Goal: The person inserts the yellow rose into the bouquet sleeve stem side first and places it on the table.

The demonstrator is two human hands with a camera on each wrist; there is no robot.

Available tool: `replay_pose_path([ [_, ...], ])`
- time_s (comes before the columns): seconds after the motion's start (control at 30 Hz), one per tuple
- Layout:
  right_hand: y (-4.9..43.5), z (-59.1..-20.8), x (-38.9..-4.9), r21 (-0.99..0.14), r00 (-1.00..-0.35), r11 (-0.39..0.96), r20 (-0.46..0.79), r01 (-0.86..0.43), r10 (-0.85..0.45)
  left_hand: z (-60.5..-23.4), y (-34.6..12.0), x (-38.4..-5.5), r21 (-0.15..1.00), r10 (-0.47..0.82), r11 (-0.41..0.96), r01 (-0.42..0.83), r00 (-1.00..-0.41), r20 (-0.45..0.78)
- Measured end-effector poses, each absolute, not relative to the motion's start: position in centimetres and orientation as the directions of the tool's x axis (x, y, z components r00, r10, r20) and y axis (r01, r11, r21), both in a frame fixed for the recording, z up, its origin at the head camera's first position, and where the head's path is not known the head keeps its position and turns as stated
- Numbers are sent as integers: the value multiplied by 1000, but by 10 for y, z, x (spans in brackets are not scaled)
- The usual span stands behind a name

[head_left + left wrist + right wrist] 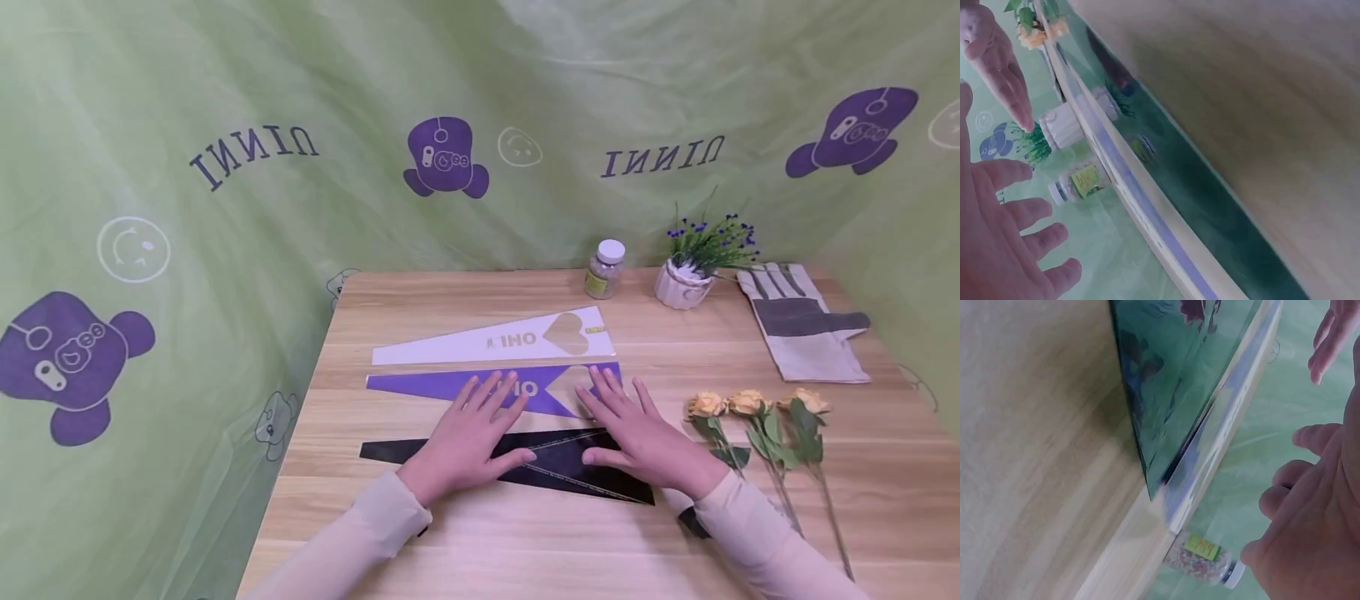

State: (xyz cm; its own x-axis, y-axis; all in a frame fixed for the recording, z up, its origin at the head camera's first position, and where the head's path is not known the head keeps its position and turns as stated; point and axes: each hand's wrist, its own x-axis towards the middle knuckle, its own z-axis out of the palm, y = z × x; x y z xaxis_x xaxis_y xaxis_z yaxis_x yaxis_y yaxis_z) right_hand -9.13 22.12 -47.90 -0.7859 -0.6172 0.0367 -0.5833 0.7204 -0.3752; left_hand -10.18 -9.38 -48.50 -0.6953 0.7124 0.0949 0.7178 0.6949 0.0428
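Three long tapered flat flower sleeves lie side by side on the wooden table: a white one (450, 342) at the back, a purple one (420, 386) in the middle and a black glossy one (555, 477) in front. My left hand (467, 433) hovers over the purple and black sleeves with its fingers spread. Over their wider ends hovers my right hand (647, 435), fingers likewise extended. Both wrist views show the left hand (997, 231) and right hand (1310, 506) raised off the sleeves, holding nothing.
Three yellow roses (748, 403) with long stems lie at the right. Behind them is a grey and white glove (802, 325). A potted purple-flowered plant (682, 285) and a white-capped jar (603, 271) stand at the back edge. A dark object (693, 523) is partly hidden under the right wrist.
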Motion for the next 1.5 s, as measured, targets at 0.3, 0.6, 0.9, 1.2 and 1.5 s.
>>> replay_pose_path([
  [0.3,224,-462,-136,-396,-842,771,7,-498,-540,-475,-68,-148,77,692,678,731,-670,268],
  [0.6,242,-462,-220,-287,-918,918,-208,-272,-337,-476,-14,-242,35,648,760,649,-761,26],
  [0.9,236,-470,-235,-262,-915,934,-257,-243,-310,-494,19,-279,25,660,751,660,-751,1],
  [1.2,235,-472,-231,-217,-889,945,-338,-245,-308,-508,21,-279,-1,696,716,698,-713,-85],
  [1.5,236,-480,-231,-326,-898,915,-286,-238,-335,-507,26,-281,32,705,708,706,-702,-99],
])
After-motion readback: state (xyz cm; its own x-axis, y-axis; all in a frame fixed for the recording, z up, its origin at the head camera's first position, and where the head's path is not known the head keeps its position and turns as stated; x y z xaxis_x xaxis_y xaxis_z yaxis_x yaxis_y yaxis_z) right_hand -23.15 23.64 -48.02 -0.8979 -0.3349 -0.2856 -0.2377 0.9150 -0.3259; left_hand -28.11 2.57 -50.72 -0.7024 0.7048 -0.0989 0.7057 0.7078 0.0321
